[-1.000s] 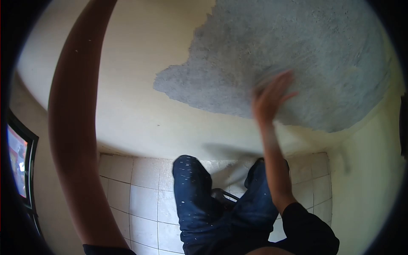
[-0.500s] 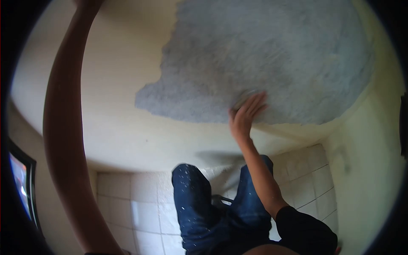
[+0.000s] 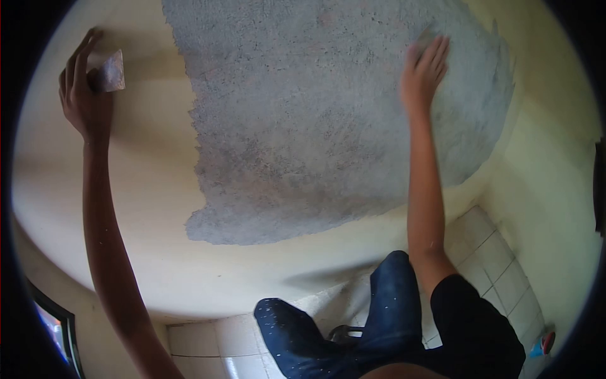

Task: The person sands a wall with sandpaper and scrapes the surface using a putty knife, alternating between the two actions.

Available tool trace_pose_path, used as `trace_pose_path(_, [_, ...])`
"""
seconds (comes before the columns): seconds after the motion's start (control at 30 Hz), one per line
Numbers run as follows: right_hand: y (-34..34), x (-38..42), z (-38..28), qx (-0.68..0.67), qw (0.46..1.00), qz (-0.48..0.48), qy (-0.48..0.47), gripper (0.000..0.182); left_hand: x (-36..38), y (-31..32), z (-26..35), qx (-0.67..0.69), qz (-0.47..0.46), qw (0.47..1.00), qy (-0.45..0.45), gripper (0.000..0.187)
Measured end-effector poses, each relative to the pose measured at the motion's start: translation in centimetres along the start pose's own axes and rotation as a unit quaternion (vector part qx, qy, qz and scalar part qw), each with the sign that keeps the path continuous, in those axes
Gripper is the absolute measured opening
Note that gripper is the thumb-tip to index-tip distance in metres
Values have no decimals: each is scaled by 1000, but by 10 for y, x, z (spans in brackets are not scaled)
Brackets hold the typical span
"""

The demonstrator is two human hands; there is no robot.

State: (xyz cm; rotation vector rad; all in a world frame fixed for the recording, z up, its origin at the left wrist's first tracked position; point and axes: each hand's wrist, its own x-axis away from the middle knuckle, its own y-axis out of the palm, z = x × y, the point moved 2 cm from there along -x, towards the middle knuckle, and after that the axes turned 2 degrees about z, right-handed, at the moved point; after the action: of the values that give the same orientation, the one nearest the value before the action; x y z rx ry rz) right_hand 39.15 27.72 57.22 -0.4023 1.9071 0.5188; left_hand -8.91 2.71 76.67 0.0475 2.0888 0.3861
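Note:
A cream wall (image 3: 151, 189) fills the view, with a large rough grey patch (image 3: 284, 126) bared on it. At the far left my left hand (image 3: 79, 95) rests against the cream paint, holding a putty knife (image 3: 113, 72) by its hidden handle; the spotted metal blade points right. My right hand (image 3: 424, 79) lies on the upper right of the grey patch, its fingers slightly blurred. Under those fingers shows the edge of a thin greyish thing, too blurred to name.
Below are my knees in paint-flecked jeans (image 3: 394, 303) and a white tiled floor (image 3: 196, 341). Part of a dark seat (image 3: 344, 333) shows between the legs. A blue and red object (image 3: 544, 343) sits low right, near the side wall. A dark-framed screen (image 3: 60, 325) stands lower left.
My right hand has moved up and to the right across the grey patch. The view has tilted upward, so my left hand with the putty knife has come into sight.

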Motion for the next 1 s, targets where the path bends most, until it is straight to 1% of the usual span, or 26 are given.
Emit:
trace_pose_path(0.03, [-14, 42, -21, -12, 999, -31, 8, 83, 0, -2, 2, -2, -2, 1000, 6, 50])
trace_pose_path(0.07, [-22, 96, -46, -11, 997, -70, 13, 84, 11, -3, 8, 2, -2, 1000, -8, 50])
trace_pose_path(0.1, [-27, 149, -57, -20, 996, -89, -11, 88, 12, -5, 10, -2, -10, 1000, -6, 51])
trace_pose_path(0.13, [-35, 202, -75, -4, 991, -133, -18, 95, 13, -7, 12, -5, -18, 1000, -7, 51])
trace_pose_path(0.17, [-44, 259, -90, -34, 985, -167, -41, 96, 12, -5, 14, -6, -24, 1000, -14, 51])
trace_pose_path(0.2, [-48, 292, -97, -62, 976, -200, -66, 97, 11, -3, 13, 32, 8, 999, -3, 54])
trace_pose_path(0.27, [-43, 268, -100, -34, 977, -182, -102, 96, 13, -3, 10, 23, -1, 1000, 15, 50])
trace_pose_path(0.3, [-42, 241, -103, -20, 978, -171, -116, 95, 7, -6, 10, 18, -4, 999, 27, 49])
trace_pose_path(0.37, [-28, 149, -108, -23, 987, -125, -99, 96, 4, -8, 14, 15, -6, 999, 31, 46])
trace_pose_path(0.43, [-4, 64, -110, -27, 994, -35, -98, 97, 6, -8, 12, 11, -15, 1000, 21, 45])
trace_pose_path(0.5, [-6, 15, -136, -26, 994, -55, -87, 89, 5, -7, 13, 8, -7, 1000, 24, 45])
trace_pose_path(0.53, [-5, 6, -146, -28, 994, -66, -81, 86, 4, -7, 13, 13, -7, 1000, 25, 45])
trace_pose_path(0.57, [0, 13, -151, -38, 991, -68, -105, 89, 5, -8, 13, 17, -5, 999, 28, 45])
trace_pose_path(0.63, [6, 53, -157, -61, 984, -69, -150, 96, 7, -6, 13, 25, -2, 999, 23, 46])
trace_pose_path(0.67, [-2, 82, -160, -56, 978, -128, -153, 96, 6, -6, 13, 29, 0, 999, 25, 46])
trace_pose_path(0.73, [-19, 151, -163, -46, 963, -200, -173, 96, 7, -7, 13, 20, -9, 1000, 12, 46])
trace_pose_path(0.77, [-25, 196, -163, -41, 956, -224, -187, 96, 7, -7, 15, 17, -14, 1000, 4, 45])
trace_pose_path(0.8, [-28, 225, -162, -35, 946, -248, -205, 96, 6, -7, 18, 18, -9, 1000, -5, 47])
trace_pose_path(0.9, [-31, 227, -158, -10, 930, -270, -249, 93, 8, -7, 18, 39, 2, 999, -3, 53])
trace_pose_path(0.93, [-33, 197, -159, 8, 926, -289, -244, 91, 7, -7, 17, 36, 3, 999, -6, 55])
trace_pose_path(1.0, [-21, 131, -163, -39, 954, -233, -185, 93, 8, -5, 16, 33, 4, 999, -14, 59])
